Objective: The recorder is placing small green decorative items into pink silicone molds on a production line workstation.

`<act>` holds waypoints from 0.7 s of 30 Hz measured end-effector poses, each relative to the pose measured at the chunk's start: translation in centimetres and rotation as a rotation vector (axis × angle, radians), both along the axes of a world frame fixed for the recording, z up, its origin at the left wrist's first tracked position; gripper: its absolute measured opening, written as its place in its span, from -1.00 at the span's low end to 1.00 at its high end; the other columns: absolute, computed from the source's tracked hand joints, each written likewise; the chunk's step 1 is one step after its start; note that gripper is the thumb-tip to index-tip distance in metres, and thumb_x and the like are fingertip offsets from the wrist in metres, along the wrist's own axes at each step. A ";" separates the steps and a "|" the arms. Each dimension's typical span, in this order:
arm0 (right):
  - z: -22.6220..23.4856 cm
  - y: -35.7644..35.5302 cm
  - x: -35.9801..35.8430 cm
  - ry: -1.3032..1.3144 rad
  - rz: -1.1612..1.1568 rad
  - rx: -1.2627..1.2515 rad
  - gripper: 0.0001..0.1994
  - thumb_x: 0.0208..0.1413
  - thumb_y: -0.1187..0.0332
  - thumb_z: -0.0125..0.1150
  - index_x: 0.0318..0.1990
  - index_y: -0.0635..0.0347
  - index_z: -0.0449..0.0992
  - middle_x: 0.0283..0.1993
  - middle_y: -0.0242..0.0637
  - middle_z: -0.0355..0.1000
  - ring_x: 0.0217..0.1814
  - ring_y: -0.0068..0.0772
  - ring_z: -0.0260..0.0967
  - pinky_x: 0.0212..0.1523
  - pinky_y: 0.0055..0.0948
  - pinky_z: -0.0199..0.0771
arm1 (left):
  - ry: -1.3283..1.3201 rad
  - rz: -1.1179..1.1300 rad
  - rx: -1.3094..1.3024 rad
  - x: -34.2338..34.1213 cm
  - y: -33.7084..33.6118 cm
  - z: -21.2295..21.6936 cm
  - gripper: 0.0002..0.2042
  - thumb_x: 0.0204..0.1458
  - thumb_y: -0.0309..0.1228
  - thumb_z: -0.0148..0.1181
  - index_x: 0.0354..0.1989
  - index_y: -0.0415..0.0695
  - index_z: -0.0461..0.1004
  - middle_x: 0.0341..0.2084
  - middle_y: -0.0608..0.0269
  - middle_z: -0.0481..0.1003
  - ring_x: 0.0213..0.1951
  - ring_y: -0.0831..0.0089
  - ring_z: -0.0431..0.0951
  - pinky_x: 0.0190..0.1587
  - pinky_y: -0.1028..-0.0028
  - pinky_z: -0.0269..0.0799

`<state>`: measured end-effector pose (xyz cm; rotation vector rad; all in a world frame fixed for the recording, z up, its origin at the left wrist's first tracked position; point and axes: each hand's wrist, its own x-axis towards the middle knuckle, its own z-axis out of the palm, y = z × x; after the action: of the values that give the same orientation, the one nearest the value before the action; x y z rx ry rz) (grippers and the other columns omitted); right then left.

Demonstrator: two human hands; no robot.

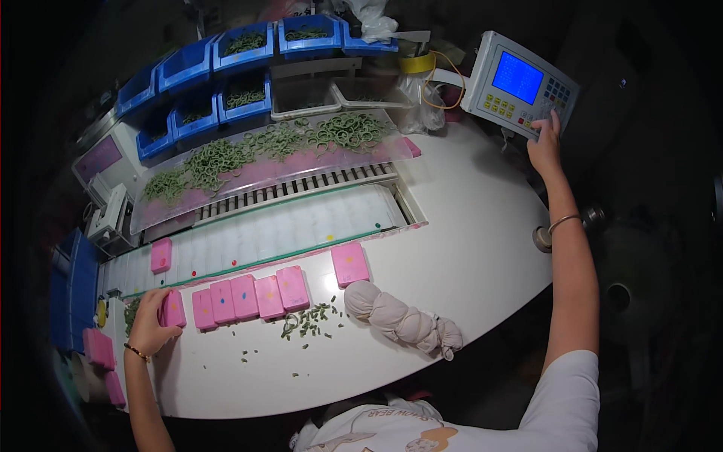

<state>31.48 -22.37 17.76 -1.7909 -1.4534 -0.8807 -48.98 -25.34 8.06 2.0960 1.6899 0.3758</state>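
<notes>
Pink blocks (248, 297) sit lined up for easy grabbing; the left hand (151, 322), at 8 o'clock, lies fingers curled around the end one (174, 309). Right hand (545, 143), at 2 o'clock, pokes a fingertip at the control panel (520, 83), holding nothing.

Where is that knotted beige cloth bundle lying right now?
In the head view, the beige cloth bundle lies on the white table near its front edge, right of the scattered green bits and just below the lone pink block.

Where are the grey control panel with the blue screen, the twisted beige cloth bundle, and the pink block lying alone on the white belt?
grey control panel with the blue screen (520, 81), head view, on its screen.
twisted beige cloth bundle (399, 320), head view, middle knot.
pink block on the white belt (160, 255), head view, top face.
</notes>
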 end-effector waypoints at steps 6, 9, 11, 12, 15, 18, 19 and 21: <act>0.3 1.8 -1.7 0.002 -0.112 -0.137 -0.78 -0.10 0.69 0.00 -0.26 0.27 0.35 0.43 0.07 -0.04 0.32 0.24 0.16 0.23 -0.04 0.30 | 0.091 0.075 0.015 -1.9 -1.7 0.7 -0.17 -0.50 -0.56 0.42 0.18 -0.25 0.32 0.17 0.00 0.27 0.23 0.08 0.28 0.28 0.31 0.23; 0.6 2.1 -1.2 -0.117 -0.257 -0.241 -0.59 -0.16 0.73 0.01 -0.06 0.31 0.40 0.43 -0.03 -0.02 0.10 0.23 0.35 0.02 -0.04 0.47 | 0.122 0.003 0.060 -2.9 -2.2 0.1 -0.12 -0.48 -0.49 0.45 0.23 -0.24 0.27 0.23 -0.05 0.21 0.28 0.05 0.23 0.31 0.29 0.19; 1.0 1.8 1.4 -0.191 -0.293 -0.283 -0.47 -0.21 0.79 0.07 0.04 0.32 0.37 0.44 -0.10 -0.05 0.10 0.19 0.37 0.03 -0.06 0.47 | 0.117 0.000 0.064 -2.5 -1.7 -0.1 -0.10 -0.44 -0.44 0.47 0.26 -0.23 0.24 0.25 -0.08 0.18 0.29 0.03 0.20 0.32 0.29 0.17; 1.6 1.7 1.2 -0.151 -0.340 -0.345 -0.45 -0.23 0.81 0.09 0.04 0.30 0.37 0.44 -0.10 -0.06 0.11 0.18 0.37 0.04 -0.05 0.46 | 0.105 0.003 0.071 -2.3 -1.8 0.2 -0.11 -0.42 -0.42 0.47 0.26 -0.22 0.23 0.26 -0.10 0.18 0.29 0.02 0.19 0.33 0.29 0.16; 2.0 1.6 8.1 -0.304 -0.379 -0.335 -0.54 -0.10 0.75 0.12 0.04 0.25 0.38 0.45 -0.16 -0.08 0.01 0.00 0.47 0.02 -0.14 0.48 | 0.110 0.024 0.068 -0.5 -1.3 1.0 -0.07 -0.41 -0.39 0.47 0.30 -0.19 0.20 0.28 -0.14 0.14 0.32 0.00 0.14 0.34 0.29 0.13; 0.6 3.0 7.6 -0.252 -0.263 -0.335 -0.61 -0.10 0.69 0.11 -0.02 0.30 0.43 0.42 0.05 -0.10 0.12 0.12 0.31 0.13 -0.14 0.36 | 0.120 0.024 0.071 -0.9 -2.4 1.3 -0.05 -0.39 -0.36 0.49 0.33 -0.16 0.15 0.30 -0.17 0.10 0.34 -0.02 0.10 0.36 0.27 0.09; 0.3 3.2 7.5 -0.225 -0.231 -0.336 -0.64 -0.09 0.66 0.11 -0.05 0.33 0.45 0.40 0.15 -0.12 0.17 0.17 0.23 0.18 -0.14 0.30 | 0.127 0.024 0.075 -0.9 -2.7 1.5 -0.05 -0.35 -0.34 0.49 0.34 -0.15 0.13 0.30 -0.17 0.09 0.34 -0.02 0.09 0.36 0.26 0.07; -0.3 3.6 7.4 -0.172 -0.170 -0.342 -0.69 -0.09 0.60 0.10 -0.12 0.37 0.51 0.37 0.36 -0.14 0.28 0.28 0.07 0.28 -0.14 0.17 | 0.132 0.037 0.076 -1.0 -3.2 1.8 -0.05 -0.32 -0.32 0.49 0.36 -0.14 0.11 0.31 -0.18 0.08 0.35 -0.03 0.08 0.37 0.25 0.06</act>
<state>38.86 -18.79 17.50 -2.1609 -1.6589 -0.9324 -50.02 -28.50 9.85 2.1892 1.8182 0.3241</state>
